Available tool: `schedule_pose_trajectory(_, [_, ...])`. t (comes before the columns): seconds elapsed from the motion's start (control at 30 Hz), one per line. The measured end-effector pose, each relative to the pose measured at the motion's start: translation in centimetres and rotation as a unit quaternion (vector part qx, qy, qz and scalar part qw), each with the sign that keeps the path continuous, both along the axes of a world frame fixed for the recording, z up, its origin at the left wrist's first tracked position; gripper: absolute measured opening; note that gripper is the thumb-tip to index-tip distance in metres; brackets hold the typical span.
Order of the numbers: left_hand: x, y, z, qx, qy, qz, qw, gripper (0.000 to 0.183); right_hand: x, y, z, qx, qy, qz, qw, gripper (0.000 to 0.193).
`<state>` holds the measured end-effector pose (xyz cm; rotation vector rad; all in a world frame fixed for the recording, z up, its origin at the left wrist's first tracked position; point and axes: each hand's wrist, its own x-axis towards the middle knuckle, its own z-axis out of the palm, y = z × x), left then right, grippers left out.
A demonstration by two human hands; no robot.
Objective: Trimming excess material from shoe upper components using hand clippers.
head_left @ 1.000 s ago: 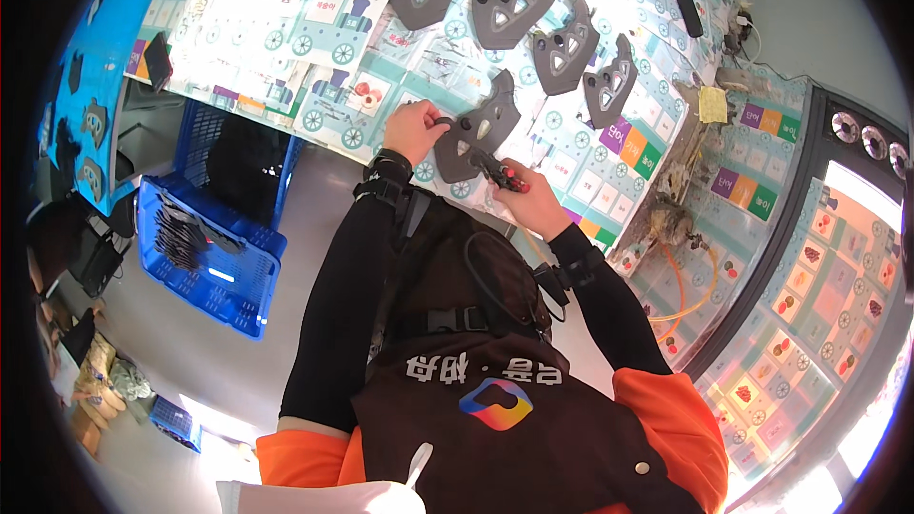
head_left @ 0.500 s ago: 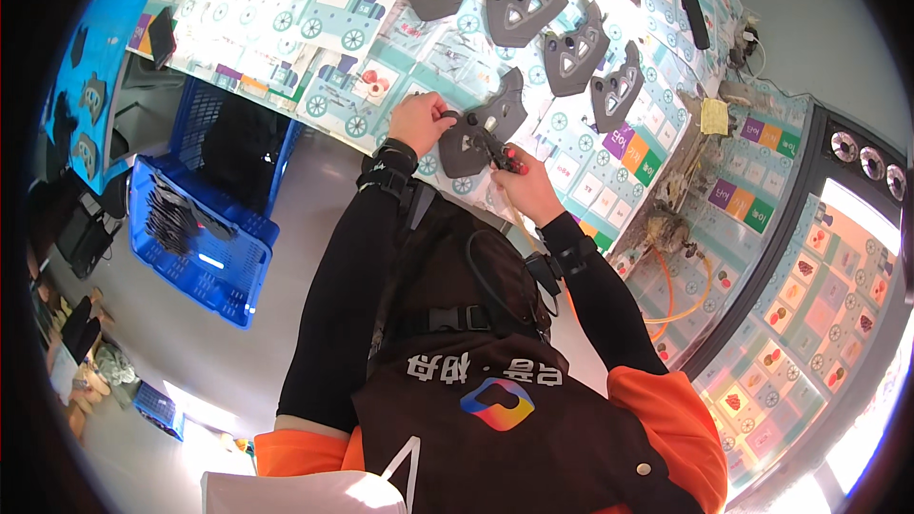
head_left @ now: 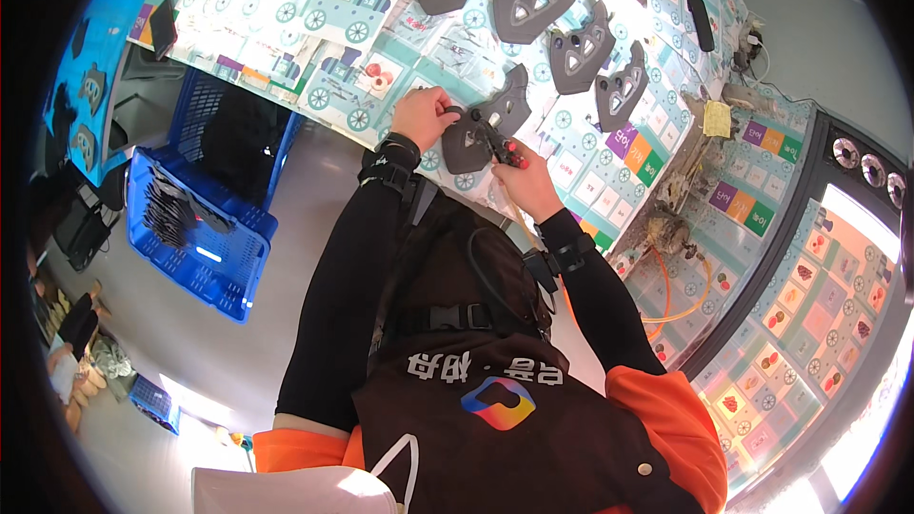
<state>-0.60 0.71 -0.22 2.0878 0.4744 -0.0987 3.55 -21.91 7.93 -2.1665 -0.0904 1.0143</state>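
At the near edge of the table, a dark grey moulded plastic part [head_left: 463, 153] with cut-out openings lies under both hands. My left hand [head_left: 425, 120] is closed, its thumb and finger pinching the part's left edge. My right hand [head_left: 529, 183] is wrapped around a dark hand tool with red pieces [head_left: 514, 154]. The tool's narrow black end reaches over the part's middle; its exact tip is hard to make out. Several similar grey parts lie farther back, the nearest being a curved one [head_left: 615, 88] to the right.
A patterned sheet covers the table [head_left: 328, 95]. Blue plastic baskets [head_left: 195, 262] stand at lower left, one with dark pieces in it. Orange hoses [head_left: 669, 300] hang on the right, beside a dark-framed panel [head_left: 762, 257]. A black oblong object [head_left: 700, 24] lies at the far right.
The tool's narrow end has shifted slightly upward over the grey part. Both hands keep their grip and have barely moved; the view has shifted a little.
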Motion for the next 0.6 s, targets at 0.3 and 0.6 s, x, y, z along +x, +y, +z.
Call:
schedule_pose_trajectory(0.3, [-0.03,0.03,-0.15,-0.007,0.01,-0.002,1.0,0.024,-0.1,-0.01,-0.08,0.019,0.038,-0.011,0.999,0.057])
schedule_pose_trajectory(0.6, [-0.05,0.06,-0.17,-0.009,0.018,0.0,1.0,0.024,-0.11,-0.05,0.3,0.044,0.065,-0.035,0.996,0.052])
